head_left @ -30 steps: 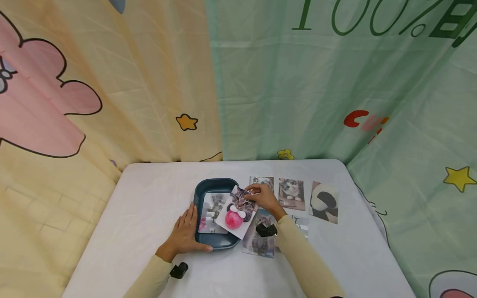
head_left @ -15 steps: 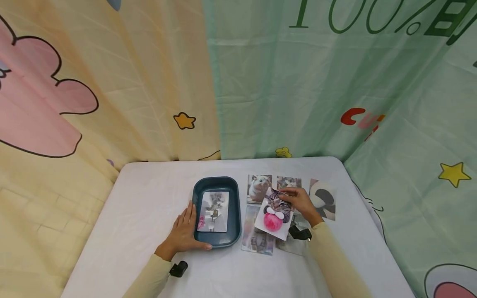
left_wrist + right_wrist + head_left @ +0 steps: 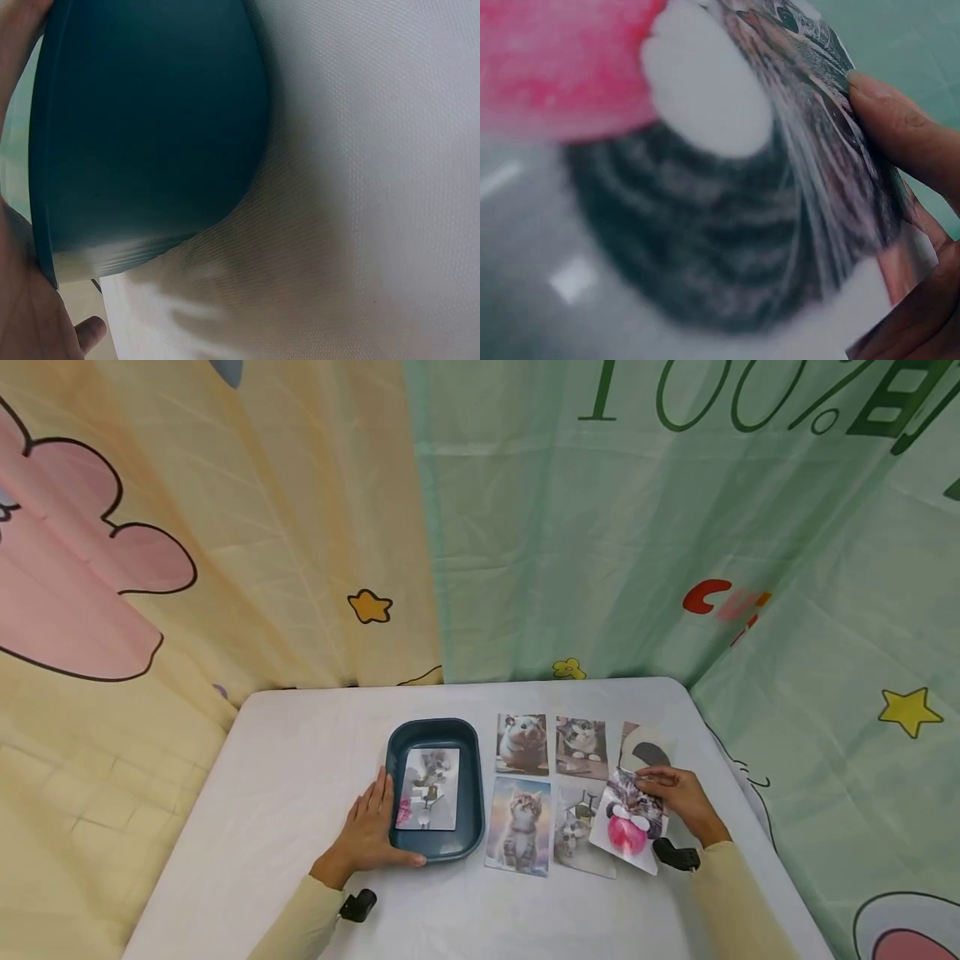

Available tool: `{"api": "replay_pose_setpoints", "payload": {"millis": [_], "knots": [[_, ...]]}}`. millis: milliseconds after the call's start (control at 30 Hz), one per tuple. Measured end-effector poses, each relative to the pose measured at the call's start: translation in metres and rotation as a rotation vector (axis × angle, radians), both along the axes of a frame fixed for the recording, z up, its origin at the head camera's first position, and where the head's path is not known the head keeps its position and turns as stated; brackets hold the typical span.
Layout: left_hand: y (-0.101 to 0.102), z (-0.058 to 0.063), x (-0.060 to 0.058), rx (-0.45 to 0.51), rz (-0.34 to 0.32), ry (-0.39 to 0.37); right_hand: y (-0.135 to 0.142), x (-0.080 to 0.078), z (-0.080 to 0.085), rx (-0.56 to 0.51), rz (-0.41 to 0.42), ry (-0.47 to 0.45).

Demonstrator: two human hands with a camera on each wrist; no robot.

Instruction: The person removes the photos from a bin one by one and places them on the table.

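Observation:
My right hand [image 3: 681, 799] pinches a photo card [image 3: 632, 820] of a tabby kitten with a pink pompom, thumb on its face in the right wrist view. The card hangs tilted over the right part of the card rows, overlapping a panda-like card [image 3: 647, 745] and a kitten card with glasses [image 3: 576, 831]. My left hand [image 3: 367, 831] lies with straight fingers along the left rim of a dark blue tray [image 3: 471, 827]; the left wrist view shows the tray's outer wall [image 3: 150, 127] close up. Inside the tray lies another photo card [image 3: 429, 789] showing a grey kitten.
On the white table [image 3: 300, 752], right of the tray, lie a hamster card [image 3: 522, 743], a grey-and-white kitten card [image 3: 581, 747] and a sitting kitten card [image 3: 519, 827]. Printed curtains [image 3: 525, 527] hang behind the table and at both sides.
My right hand has carried the pompom kitten card rightward from over the tray, across the laid cards to their right end. The left hand stays at the tray's rim.

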State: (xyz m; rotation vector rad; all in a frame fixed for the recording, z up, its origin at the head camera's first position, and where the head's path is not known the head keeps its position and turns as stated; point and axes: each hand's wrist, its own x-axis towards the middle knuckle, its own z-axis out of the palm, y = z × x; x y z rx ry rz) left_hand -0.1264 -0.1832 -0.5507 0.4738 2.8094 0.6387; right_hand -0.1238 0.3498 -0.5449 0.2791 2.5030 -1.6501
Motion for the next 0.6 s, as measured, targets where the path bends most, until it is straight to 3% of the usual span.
{"api": "replay_pose_setpoints", "payload": {"millis": [300,600], "knots": [[-0.001,0.001,-0.002,-0.017,-0.008,-0.012,0.03,0.026,-0.026,0.103,-0.008,-0.11],[0.001,0.0,-0.002,-0.025,-0.006,-0.024,0.019,0.029,-0.033,0.334,-0.037,0.029]]}}
